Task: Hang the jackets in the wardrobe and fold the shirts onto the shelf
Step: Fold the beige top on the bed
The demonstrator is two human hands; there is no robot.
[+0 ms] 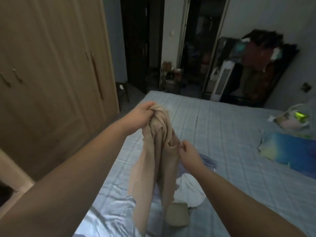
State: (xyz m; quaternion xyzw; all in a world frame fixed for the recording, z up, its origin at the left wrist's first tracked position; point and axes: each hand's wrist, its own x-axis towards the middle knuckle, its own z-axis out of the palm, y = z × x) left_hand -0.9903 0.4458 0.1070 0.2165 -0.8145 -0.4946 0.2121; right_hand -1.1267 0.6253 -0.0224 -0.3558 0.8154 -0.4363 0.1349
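Beige garment is up off the bed, hanging from both hands! Biggest thing in the room: the wardrobe, doors closed, off to the person's left. Next the bed, blue-checked sheet, spreading ahead and to the right, with a white garment and a small beige pouch low beside the hanging cloth. Now the cloth itself: its long axis runs straight down, bunched at the top, tails loose near the sheet. Left hand clenches that top bunch, higher and nearer the wardrobe. Right hand pinches a fold halfway down. Jacket or shirt? Can't tell. If it's for hanging, it goes left.
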